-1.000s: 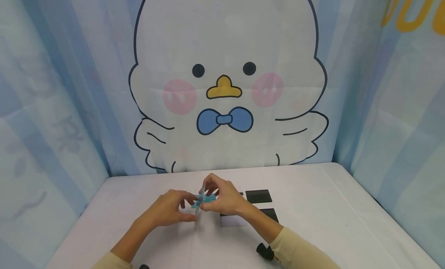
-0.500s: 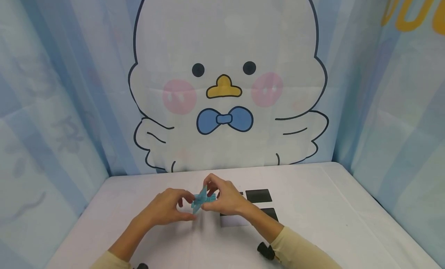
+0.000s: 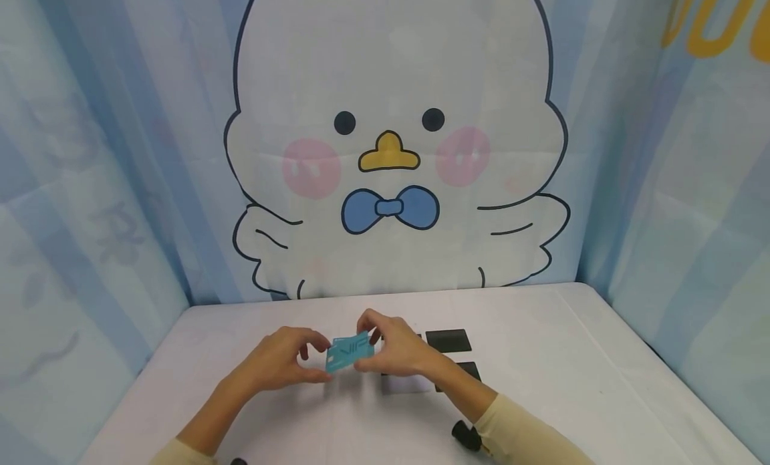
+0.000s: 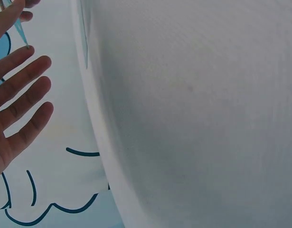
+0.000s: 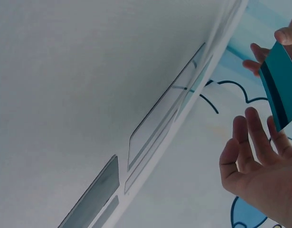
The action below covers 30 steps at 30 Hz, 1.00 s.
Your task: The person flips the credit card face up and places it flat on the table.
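A teal card (image 3: 349,353) printed with VIP is held up between the two hands, tilted, its printed face toward the head view. My left hand (image 3: 279,359) has its index finger and thumb at the card's left corners. In the left wrist view, the other fingers of the left hand (image 4: 22,95) are spread. My right hand (image 3: 397,346) pinches the card's right end between thumb and index finger. A dark stripe runs along the back of the card (image 5: 281,85) in the right wrist view. Behind it shows a second teal card (image 3: 339,340), mostly hidden.
Right of the hands lie a black card (image 3: 448,341), another black card (image 3: 468,369) partly under the right forearm, and a pale card (image 3: 404,384). A black cylindrical object (image 3: 466,436) is beside the right sleeve. A curtain (image 3: 511,251) with a cartoon bird hangs behind the white table (image 3: 541,358).
The teal card has turned from edge-on to show its printed face. My left hand has shifted slightly left, and my right hand slightly down and right.
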Tool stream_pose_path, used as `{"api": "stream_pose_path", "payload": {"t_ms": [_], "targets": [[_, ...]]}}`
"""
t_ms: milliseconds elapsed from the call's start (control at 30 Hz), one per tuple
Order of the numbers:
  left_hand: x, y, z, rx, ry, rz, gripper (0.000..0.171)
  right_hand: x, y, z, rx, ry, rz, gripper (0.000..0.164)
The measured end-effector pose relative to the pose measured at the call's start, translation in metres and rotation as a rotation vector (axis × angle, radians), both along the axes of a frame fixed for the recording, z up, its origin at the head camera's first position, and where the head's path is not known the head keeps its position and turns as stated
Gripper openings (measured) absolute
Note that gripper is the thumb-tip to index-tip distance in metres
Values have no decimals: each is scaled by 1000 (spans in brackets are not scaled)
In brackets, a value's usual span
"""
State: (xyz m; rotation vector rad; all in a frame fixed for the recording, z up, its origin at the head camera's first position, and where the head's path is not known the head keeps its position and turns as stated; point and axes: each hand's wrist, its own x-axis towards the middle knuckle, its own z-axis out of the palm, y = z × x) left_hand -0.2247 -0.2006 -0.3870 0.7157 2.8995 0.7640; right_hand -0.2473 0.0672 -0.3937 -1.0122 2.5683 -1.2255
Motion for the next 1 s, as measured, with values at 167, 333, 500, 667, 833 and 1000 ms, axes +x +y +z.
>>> {"api": "stream_pose_path", "payload": {"t_ms": [167,333,500,667,833,1000], "targets": [[-2,-3,4,-9,-29,24,47,-4,2,3,31,1,8,45],[3,-5,4,-27,-56,45,46,-5,2,-1,69,0,12,47],[6,-3,-1,-28,-73,16,46,-2,6,-7,109,0,0,48],[5,-1,0,-36,-67,38,46,-2,8,-7,113,28,-10,47],[5,0,2,-53,-60,45,46,-1,8,-4,124,47,-19,45],[5,1,0,-66,-64,51,48,0,8,-5,158,68,-27,46]]}}
